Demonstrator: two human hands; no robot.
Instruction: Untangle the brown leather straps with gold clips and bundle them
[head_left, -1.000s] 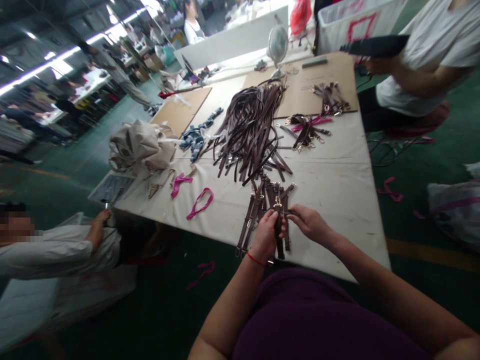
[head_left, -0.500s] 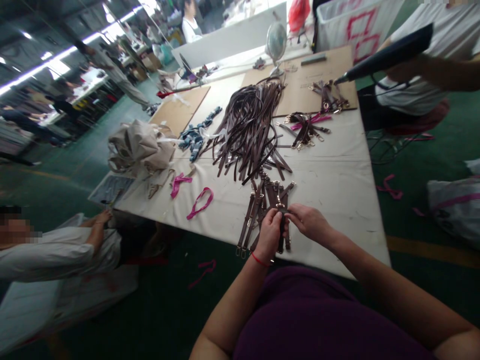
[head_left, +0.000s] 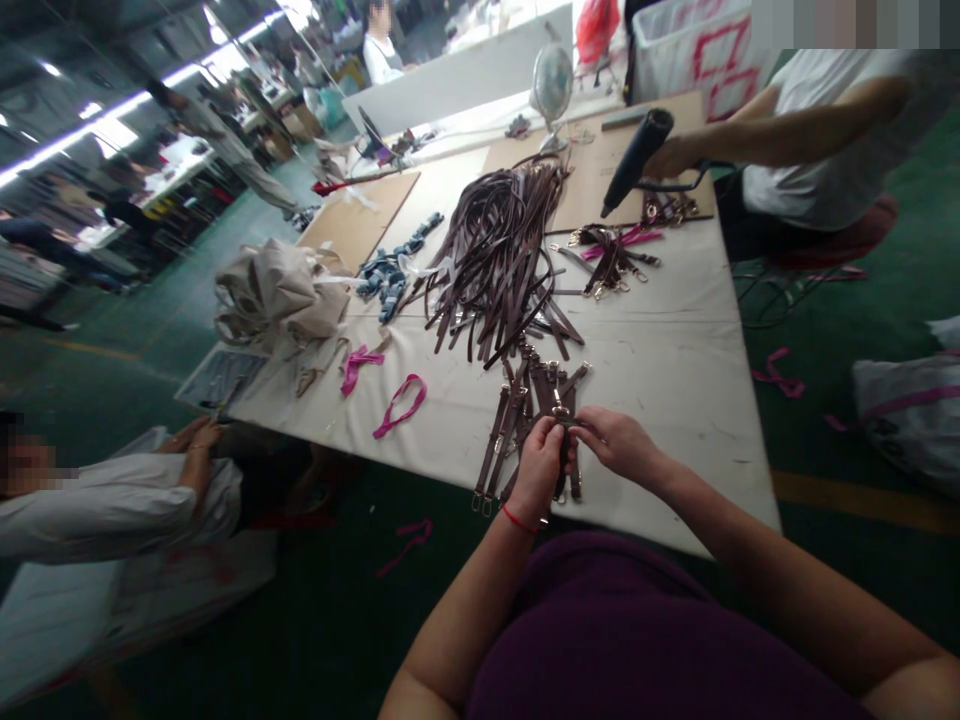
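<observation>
Dark brown leather strap point(head_left: 567, 478) with a gold clasp is pinched between both hands, on the near side of the big heap of brown straps point(head_left: 495, 250). The left hand point(head_left: 540, 465) is closed around its middle. The right hand point(head_left: 619, 445) nips its upper end, fingertips together. Beneath them, just nearer than the heap, lies a small bundle of buckled straps point(head_left: 514, 405). Pink ribbon loops point(head_left: 401, 405) lie left of the heap's near end. Beyond the heap to its right, another person's hand holds a black heat gun point(head_left: 634, 160).

2 loose pink loops point(head_left: 401, 405) are lying near 1 beige bag heap point(head_left: 281, 290); 1 fan point(head_left: 553, 85) is standing near 2 cardboard sheets point(head_left: 360, 225); brown straps point(head_left: 495, 260) are lying uncountably tangled.
</observation>
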